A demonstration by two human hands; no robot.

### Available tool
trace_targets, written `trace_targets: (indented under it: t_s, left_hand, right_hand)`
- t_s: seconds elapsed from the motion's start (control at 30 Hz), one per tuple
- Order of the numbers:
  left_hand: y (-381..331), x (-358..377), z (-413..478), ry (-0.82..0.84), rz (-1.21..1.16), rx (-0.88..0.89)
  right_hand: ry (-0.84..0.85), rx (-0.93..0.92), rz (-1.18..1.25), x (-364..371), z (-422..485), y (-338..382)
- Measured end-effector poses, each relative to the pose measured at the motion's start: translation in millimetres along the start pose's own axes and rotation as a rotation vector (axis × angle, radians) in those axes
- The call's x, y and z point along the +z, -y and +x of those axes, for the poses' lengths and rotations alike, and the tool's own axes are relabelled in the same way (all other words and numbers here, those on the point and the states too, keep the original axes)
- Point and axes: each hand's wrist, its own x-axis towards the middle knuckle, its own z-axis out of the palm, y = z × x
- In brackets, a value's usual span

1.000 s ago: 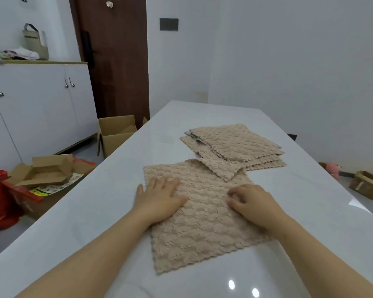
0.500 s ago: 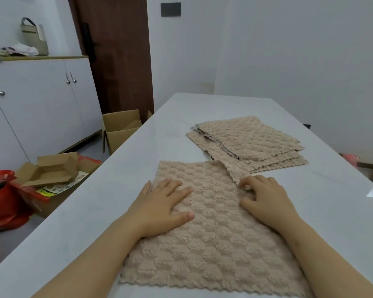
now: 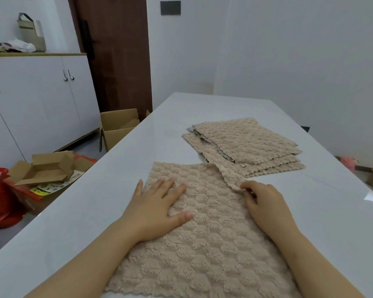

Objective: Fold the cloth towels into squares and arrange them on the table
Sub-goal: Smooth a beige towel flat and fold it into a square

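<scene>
Beige, waffle-textured cloth towel (image 3: pixel 213 244) lies spread flat on the near part of the pale grey glossy desk (image 3: pixel 73 222), and its near edge is cut off by the frame. It looks light, soft and limp (no stiffness to hold a crease by itself). It will probably slide on the smooth top, so one palm should pin it while the other takes a corner or the scalloped edge.

The left hand (image 3: pixel 157 209) rests flat on the towel's left half, fingers straight and spread. The right hand (image 3: pixel 265 207) sits at its far right edge with fingers curled, where a corner from the loose pile of matching beige towels (image 3: pixel 246 145) overlaps it. Whether those fingers pinch cloth, and which layer, I cannot tell. The pile lies farther off and to the right, fanned unevenly, with grey undersides showing between layers, and its count is hard to make out.
</scene>
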Motion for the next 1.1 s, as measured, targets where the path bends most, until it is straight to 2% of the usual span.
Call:
trace_targets:
  t_s: [0.17,0.23,0.3,0.47,0.5,0.57,0.63,0.73,0.83,0.97,1.0,1.1]
  left_hand:
    - [-0.4,-1.0,1.8,0.022,0.007,-0.013]
    - [-0.7,-1.4,1.4,0.020,-0.001,-0.012]
    - [-0.5,-1.8,1.5,0.020,-0.011,-0.021]
    - [4.2,-2.3,3.5,0.016,-0.021,-0.032]
    - [5.1,-2.0,4.1,0.015,-0.021,-0.033]
    - [5.4,-1.5,4.5,0.019,-0.016,-0.031]
    - [5.4,-1.1,4.7,0.015,-0.010,-0.026]
    - [5.5,-0.6,4.3,0.019,-0.008,-0.018]
    - [4.0,-4.0,3.6,0.038,-0.030,-0.024]
    - [4.1,-5.7,3.4,0.053,-0.024,-0.027]
    - [4.4,-5.6,3.3,0.053,-0.025,-0.027]
    - [3.5,-6.6,-2.2,0.021,-0.002,0.002]
  right_hand:
    - [-0.239,-0.007,0.037,-7.8,1.4,9.1]
    - [-0.212,0.070,0.060,-15.3,9.1,18.6]
    - [-0.159,0.181,0.188,-22.5,22.5,24.5]
    - [-0.232,0.555,0.722,-22.5,52.5,20.1]
    - [-0.207,0.586,0.748,-19.8,54.1,17.8]
    - [-0.065,0.561,0.600,-15.1,50.9,15.1]
    - [0.051,0.461,0.491,-11.2,42.2,15.5]
    - [0.081,0.281,0.381,-9.9,32.4,20.8]
    - [0.114,0.110,0.098,-5.2,27.4,21.4]
    - [0.417,0.041,-0.184,1.1,15.9,23.4]
    - [0.439,0.042,-0.211,1.1,12.6,23.1]
    - [0.349,0.032,-0.214,-1.9,3.3,22.4]
